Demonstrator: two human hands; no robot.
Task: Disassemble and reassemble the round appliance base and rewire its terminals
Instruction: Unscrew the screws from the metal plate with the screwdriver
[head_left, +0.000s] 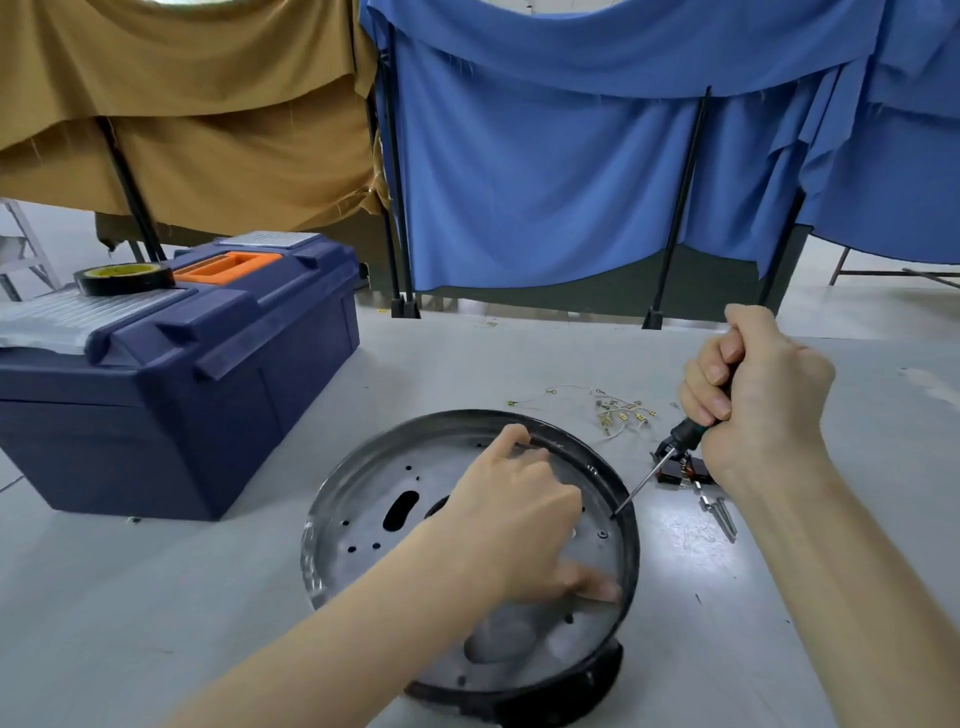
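Grey bench (519, 353) bears the base (332, 499). Left grip (511, 514), spread, presses inside the base; right grip (758, 395) clenches a screwdriver (644, 480), tip by the base's right rim. Probably screw work; next, seat the tip squarely.

Grey table (208, 597), scuffed, smudges on the right side. Base (358, 514) sits flat near the front edge, open side up, dark rim, perforated metal plate inside. Clock positions taken from the base:
- 10 o'clock: blue toolbox (171, 405), lid down, just beside the base, not touching.
- 1 o'clock: loose tangle of terminal wires (621, 413), near the rim.
- 2 o'clock: small dark part (680, 474), just outside the rim.
- 3 o'clock: a few screws (722, 514), lying flat beside that part.
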